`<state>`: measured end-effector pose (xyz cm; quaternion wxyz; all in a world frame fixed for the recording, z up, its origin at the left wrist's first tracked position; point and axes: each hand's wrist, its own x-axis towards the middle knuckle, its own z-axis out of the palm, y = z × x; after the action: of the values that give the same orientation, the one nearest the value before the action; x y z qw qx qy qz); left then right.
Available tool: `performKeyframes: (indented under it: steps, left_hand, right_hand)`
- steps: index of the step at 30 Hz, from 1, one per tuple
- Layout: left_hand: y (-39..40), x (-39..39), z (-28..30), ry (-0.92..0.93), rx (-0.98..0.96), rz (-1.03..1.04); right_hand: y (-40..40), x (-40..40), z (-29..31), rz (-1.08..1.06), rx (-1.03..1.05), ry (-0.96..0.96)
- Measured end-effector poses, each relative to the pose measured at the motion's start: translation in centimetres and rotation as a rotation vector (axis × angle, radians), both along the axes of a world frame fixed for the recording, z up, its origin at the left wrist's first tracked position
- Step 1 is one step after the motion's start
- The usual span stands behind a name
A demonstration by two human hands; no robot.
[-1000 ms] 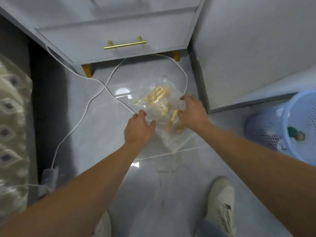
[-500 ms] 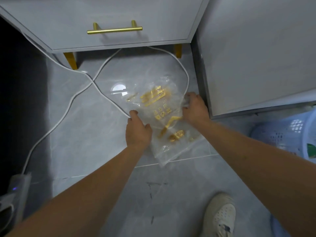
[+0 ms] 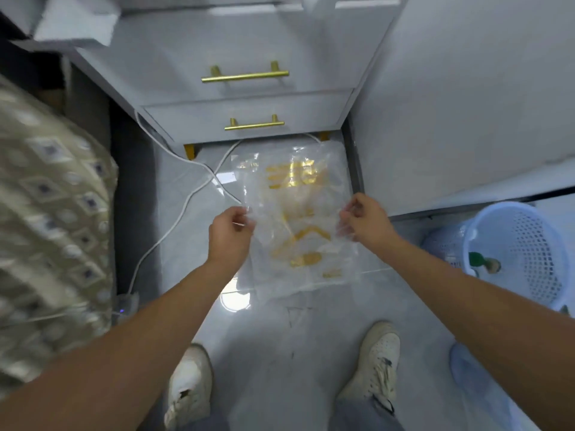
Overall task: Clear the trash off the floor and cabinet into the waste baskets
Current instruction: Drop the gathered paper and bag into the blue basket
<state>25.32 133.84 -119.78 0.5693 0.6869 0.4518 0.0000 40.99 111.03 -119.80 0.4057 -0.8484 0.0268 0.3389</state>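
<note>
While both the left hand (image 3: pixel 230 234) and right hand (image 3: pixel 364 220) pinch the clear plastic bag (image 3: pixel 298 219) over glossy grey floor tile (image 3: pixel 280 337), a blue waste basket (image 3: pixel 522 253) sits nearby beside the white cabinet (image 3: pixel 249 88).

Clear bag (image 3: pixel 298 219) held up by both hands.

The bag, printed in gold, was pinched at its left edge by the left hand (image 3: pixel 228 234) and at its right edge by the right hand (image 3: pixel 364 220), above the floor (image 3: pixel 280 331) before the cabinet (image 3: pixel 249 88). A blue basket (image 3: pixel 522 253) stood at right.
</note>
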Motion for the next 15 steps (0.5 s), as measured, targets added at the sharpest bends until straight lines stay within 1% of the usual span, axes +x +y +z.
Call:
performKeyframes:
  steps: [2,7,12,15]
  left_hand:
    - [0.8,-0.2,5.0,-0.05,-0.044,-0.029]
    - [1.8,-1.4,17.3,-0.128,-0.168,-0.145]
    - [3.8,-3.4,29.7,-0.157,-0.207,-0.251]
    - [5.5,-4.1,37.8,-0.21,-0.202,-0.295]
  right_hand:
    - [0.1,-0.8,4.9,-0.054,0.07,0.05]
    - [0.4,-3.4,17.2,-0.106,0.169,0.035]
    - [0.6,-6.2,30.6,-0.162,0.24,0.024]
    - [1.0,-7.3,38.8,-0.175,0.304,0.034]
